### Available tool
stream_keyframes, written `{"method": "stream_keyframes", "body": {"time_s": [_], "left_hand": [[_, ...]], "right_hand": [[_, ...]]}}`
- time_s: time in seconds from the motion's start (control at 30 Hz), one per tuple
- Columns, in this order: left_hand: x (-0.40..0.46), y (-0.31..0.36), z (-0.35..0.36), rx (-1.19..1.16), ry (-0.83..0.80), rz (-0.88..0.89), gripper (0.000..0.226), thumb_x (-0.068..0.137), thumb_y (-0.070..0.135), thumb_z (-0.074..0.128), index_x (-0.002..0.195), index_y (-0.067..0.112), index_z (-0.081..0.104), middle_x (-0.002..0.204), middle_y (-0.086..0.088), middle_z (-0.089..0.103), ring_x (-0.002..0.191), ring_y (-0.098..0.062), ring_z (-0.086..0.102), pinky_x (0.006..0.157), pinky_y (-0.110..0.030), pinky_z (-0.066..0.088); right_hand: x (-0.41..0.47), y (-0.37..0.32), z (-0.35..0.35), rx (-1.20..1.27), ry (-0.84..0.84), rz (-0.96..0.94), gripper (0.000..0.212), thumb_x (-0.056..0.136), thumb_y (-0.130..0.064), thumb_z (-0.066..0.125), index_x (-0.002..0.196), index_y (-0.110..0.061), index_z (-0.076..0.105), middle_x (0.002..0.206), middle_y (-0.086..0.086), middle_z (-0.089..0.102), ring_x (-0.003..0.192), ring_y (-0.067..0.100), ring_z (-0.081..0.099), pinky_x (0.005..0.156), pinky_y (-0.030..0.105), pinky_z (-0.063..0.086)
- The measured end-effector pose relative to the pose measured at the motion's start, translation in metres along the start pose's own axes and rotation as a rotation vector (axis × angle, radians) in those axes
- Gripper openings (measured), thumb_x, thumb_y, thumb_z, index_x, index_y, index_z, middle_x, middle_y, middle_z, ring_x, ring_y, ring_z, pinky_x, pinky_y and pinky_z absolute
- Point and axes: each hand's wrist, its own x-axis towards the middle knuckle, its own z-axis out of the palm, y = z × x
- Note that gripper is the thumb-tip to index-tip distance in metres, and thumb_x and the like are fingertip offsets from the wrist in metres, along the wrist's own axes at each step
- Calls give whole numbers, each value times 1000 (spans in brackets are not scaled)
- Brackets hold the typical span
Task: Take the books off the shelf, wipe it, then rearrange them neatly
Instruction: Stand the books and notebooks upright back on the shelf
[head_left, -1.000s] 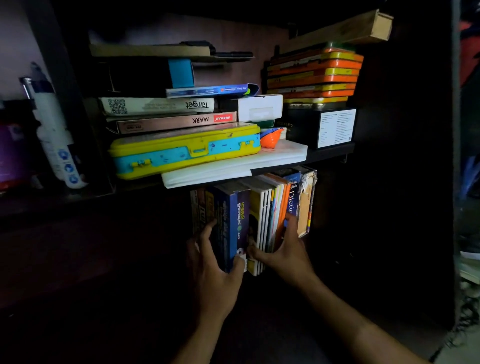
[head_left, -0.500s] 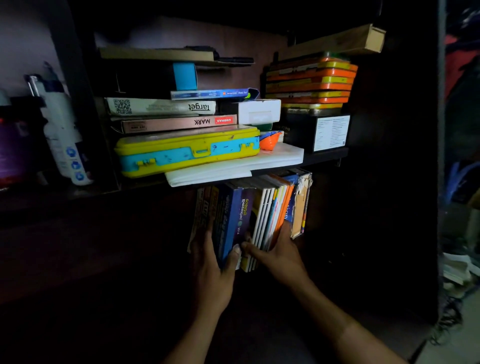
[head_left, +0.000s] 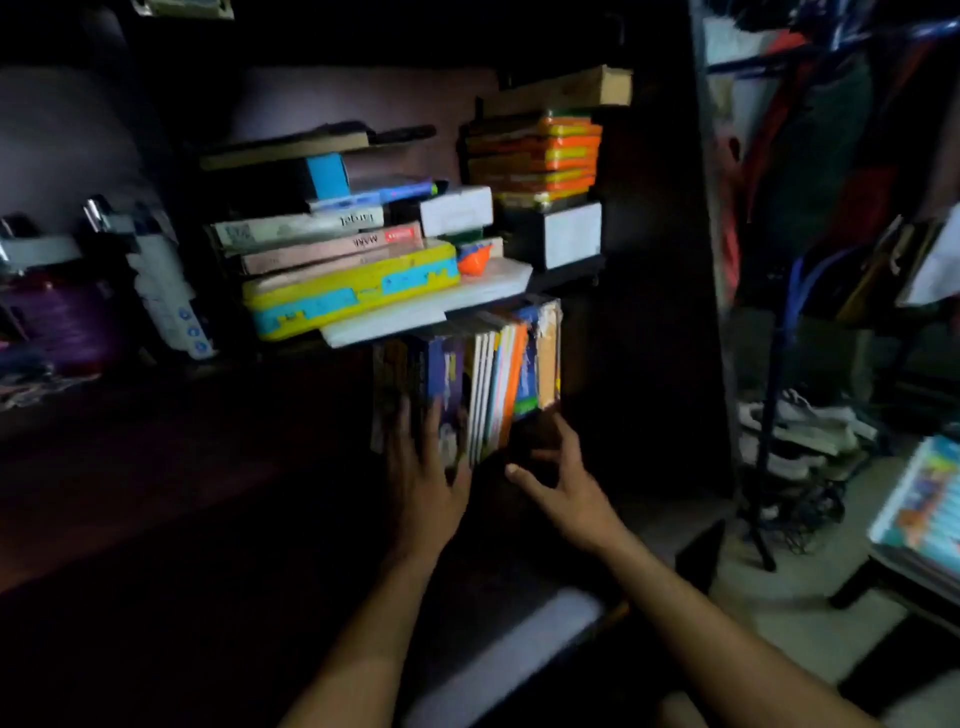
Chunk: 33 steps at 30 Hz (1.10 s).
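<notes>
My left hand (head_left: 423, 470) lies flat against the spines at the left end of the row of books (head_left: 470, 387), fingers straight and spread over a glossy blue-and-purple cover, so its grip is not closed round anything. My right hand (head_left: 563, 486) hangs just below the right end of the row, fingers loosely splayed and holding nothing; whether a fingertip touches a book I cannot tell. The books stand upright on the dark lower shelf, thin paper spines pressed together: blue, several white, one orange, one worn tan. The blur stops me counting them exactly. Above them, on the upper shelf (head_left: 566, 278), lies one yellow plastic case (head_left: 350, 291) with turquoise panels, on a flat white sheet stack (head_left: 431, 309). Two flat books lie on the case. To the right sits a stack of orange-and-yellow tins (head_left: 537, 156).
</notes>
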Motion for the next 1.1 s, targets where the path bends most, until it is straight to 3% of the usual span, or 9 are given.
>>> {"method": "stream_keyframes", "body": {"time_s": [0.1,0.23,0.4,0.47,0.57,0.77,0.9,0.97,1.1], "left_hand": [[-38,36,-13,54,-200,205,96,86,29,73,162,28,14,170,-11,11,155,-34,18,120,-51,31],[-95,116,-14,-253,-490,213,86,91,31,69,161,33,17,166,-1,23,152,-19,25,122,-39,30],[-127,245,-1,-511,-609,237,64,87,33,66,145,43,40,135,10,59,121,-11,59,99,-40,52],[-134,296,10,-564,-661,282,65,84,31,68,141,46,40,126,13,63,114,-9,63,95,-40,53],[-139,349,31,-535,-720,355,63,87,48,66,144,38,42,131,4,61,120,-15,60,99,-40,52],[-123,380,71,-416,-794,208,67,94,48,67,151,27,38,146,-4,48,134,-23,47,107,-43,45],[-117,380,85,-374,-962,85,76,96,54,62,157,20,32,156,-4,42,141,-24,43,109,-35,40],[-113,384,93,-344,-1008,60,72,97,54,60,155,21,34,153,-3,47,137,-24,47,102,-32,41],[-109,391,107,-221,-908,61,61,97,57,57,141,16,48,138,-12,53,129,-34,49,99,-39,40]], "right_hand": [[-57,8,-26,-136,-106,44,101,85,-55,74,160,-33,9,147,3,53,138,12,47,109,25,38],[-139,10,-95,-283,-131,22,94,89,-43,74,160,-24,15,151,1,48,141,11,43,100,14,34],[-200,2,-204,-457,-50,-33,67,87,-46,70,144,-25,42,135,-1,64,125,12,59,105,30,46],[-225,-4,-257,-528,-1,14,59,89,-47,70,139,-26,48,128,-2,67,117,12,63,102,37,49],[-255,1,-329,-658,30,145,56,91,-49,70,138,-26,51,128,1,66,112,16,63,101,36,48],[-248,47,-403,-745,248,346,74,90,-55,67,150,-22,39,150,12,46,132,31,49,105,43,43],[-242,87,-381,-872,214,482,95,83,-73,61,157,-27,24,163,15,24,147,35,30,120,51,26],[-233,96,-374,-906,178,502,98,82,-78,56,158,-28,19,167,16,8,152,38,17,122,57,10],[-231,95,-376,-876,184,498,96,83,-75,57,158,-28,19,169,14,4,153,35,15,124,57,5]]}}
